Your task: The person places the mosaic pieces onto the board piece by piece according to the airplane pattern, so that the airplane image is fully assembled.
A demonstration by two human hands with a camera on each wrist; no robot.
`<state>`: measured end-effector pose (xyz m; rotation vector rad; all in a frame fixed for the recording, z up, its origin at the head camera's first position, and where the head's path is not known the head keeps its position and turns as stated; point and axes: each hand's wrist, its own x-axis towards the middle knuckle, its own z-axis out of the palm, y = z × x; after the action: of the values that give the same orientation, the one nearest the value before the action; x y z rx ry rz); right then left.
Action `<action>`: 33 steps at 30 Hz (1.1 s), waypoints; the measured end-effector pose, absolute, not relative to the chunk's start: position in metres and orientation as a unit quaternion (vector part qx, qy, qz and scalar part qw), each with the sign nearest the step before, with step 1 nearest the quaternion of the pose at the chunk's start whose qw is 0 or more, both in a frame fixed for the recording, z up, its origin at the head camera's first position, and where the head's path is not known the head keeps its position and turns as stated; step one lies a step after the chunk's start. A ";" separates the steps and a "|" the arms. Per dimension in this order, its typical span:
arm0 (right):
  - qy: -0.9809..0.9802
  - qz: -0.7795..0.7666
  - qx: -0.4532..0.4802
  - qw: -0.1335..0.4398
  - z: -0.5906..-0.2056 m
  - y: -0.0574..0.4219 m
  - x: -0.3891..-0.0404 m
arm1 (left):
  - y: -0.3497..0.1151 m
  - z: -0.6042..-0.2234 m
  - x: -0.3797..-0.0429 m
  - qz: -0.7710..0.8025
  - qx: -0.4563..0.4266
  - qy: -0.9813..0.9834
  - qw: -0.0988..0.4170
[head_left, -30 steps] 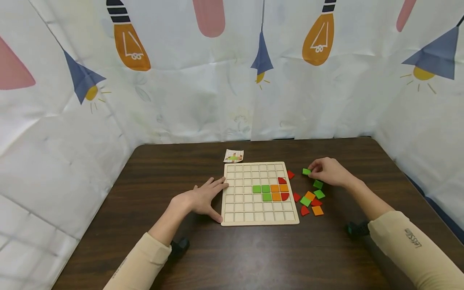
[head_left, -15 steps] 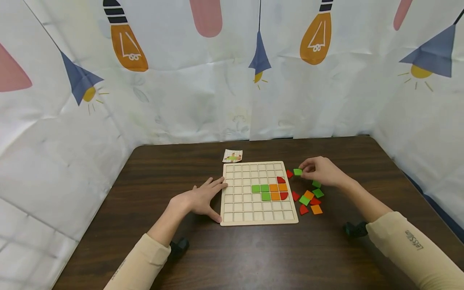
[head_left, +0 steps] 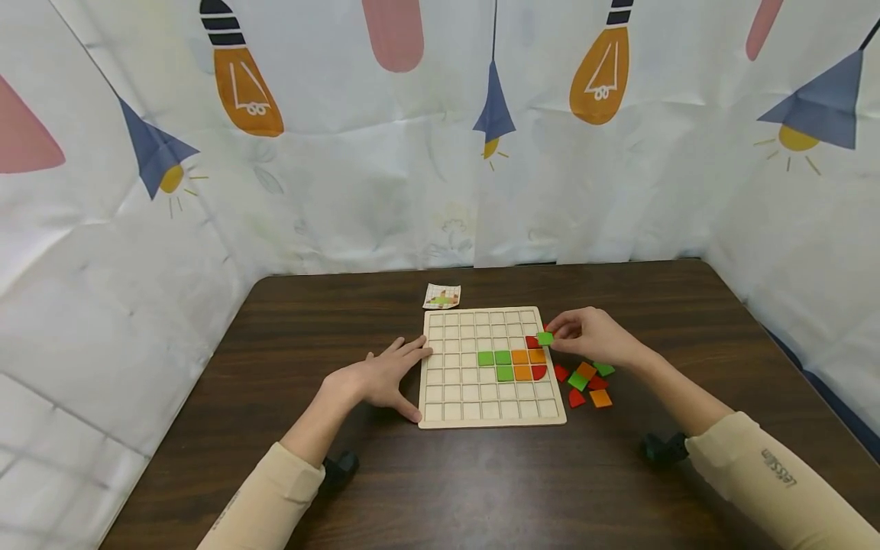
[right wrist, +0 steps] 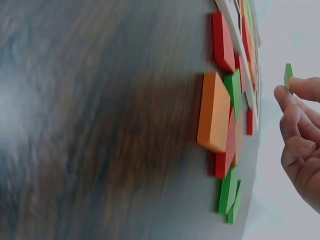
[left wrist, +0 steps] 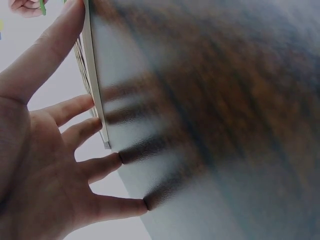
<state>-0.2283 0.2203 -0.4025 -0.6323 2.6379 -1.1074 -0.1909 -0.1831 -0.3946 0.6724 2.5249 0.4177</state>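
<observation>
A pale wooden grid board (head_left: pixel 459 393) lies on the dark table, with green, orange and red tiles set in its right half. My right hand (head_left: pixel 594 336) pinches a green square tile (head_left: pixel 545 338) between thumb and fingertips, above the board's right edge. The same tile (right wrist: pixel 288 76) shows raised off the table in the right wrist view. My left hand (head_left: pixel 378 376) lies spread at the board's left edge, thumb and some fingertips touching it. In the left wrist view the left hand's (left wrist: pixel 55 165) fingers are straight, and two fingertips rest on the table.
Loose tiles lie right of the board, among them an orange square tile (head_left: pixel 600 399), a red quarter-round tile (head_left: pixel 576 398) and a green tile (head_left: pixel 577 380). A small pattern card (head_left: pixel 442 296) lies behind the board. A printed cloth (head_left: pixel 412 191) hangs behind the table.
My right hand has carried the green tile leftward from the table beside the loose tiles to over the board's right edge. The left hand has stayed in place.
</observation>
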 end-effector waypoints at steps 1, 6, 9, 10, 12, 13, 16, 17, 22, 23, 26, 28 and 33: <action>0.894 -0.377 -0.218 0.105 -0.402 0.218 -0.227 | -0.183 -0.395 -0.191 0.153 0.245 0.925 0.246; 0.888 -0.378 -0.241 0.105 -0.399 0.206 -0.220 | -0.183 -0.395 -0.191 0.149 0.243 0.927 0.245; 0.884 -0.378 -0.253 0.107 -0.400 0.199 -0.217 | -0.183 -0.396 -0.192 0.149 0.244 0.926 0.244; 0.884 -0.378 -0.254 0.109 -0.400 0.197 -0.217 | -0.183 -0.396 -0.192 0.150 0.245 0.926 0.245; 0.882 -0.382 -0.251 0.114 -0.401 0.193 -0.215 | -0.183 -0.397 -0.192 0.154 0.245 0.925 0.245; 0.881 -0.386 -0.248 0.118 -0.401 0.191 -0.215 | -0.183 -0.397 -0.192 0.153 0.245 0.925 0.245; 0.879 -0.392 -0.241 0.126 -0.402 0.186 -0.214 | -0.183 -0.397 -0.192 0.154 0.246 0.926 0.243; 0.877 -0.395 -0.240 0.129 -0.403 0.184 -0.214 | -0.183 -0.397 -0.192 0.154 0.246 0.926 0.243; 0.873 -0.395 -0.259 0.125 -0.406 0.173 -0.212 | -0.184 -0.397 -0.192 0.154 0.245 0.925 0.246; 0.871 -0.394 -0.264 0.124 -0.407 0.171 -0.212 | -0.184 -0.397 -0.191 0.154 0.244 0.925 0.246; 0.868 -0.394 -0.276 0.125 -0.409 0.165 -0.213 | -0.184 -0.397 -0.191 0.153 0.243 0.926 0.246; 0.865 -0.394 -0.281 0.129 -0.409 0.162 -0.213 | -0.184 -0.397 -0.191 0.154 0.243 0.926 0.244; 0.861 -0.394 -0.291 0.138 -0.410 0.154 -0.212 | -0.183 -0.396 -0.192 0.156 0.244 0.926 0.243</action>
<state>-0.2121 0.1543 -0.4099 -0.8410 2.4901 -1.1385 -0.1916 -0.1833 -0.3965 0.6675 2.5300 0.4251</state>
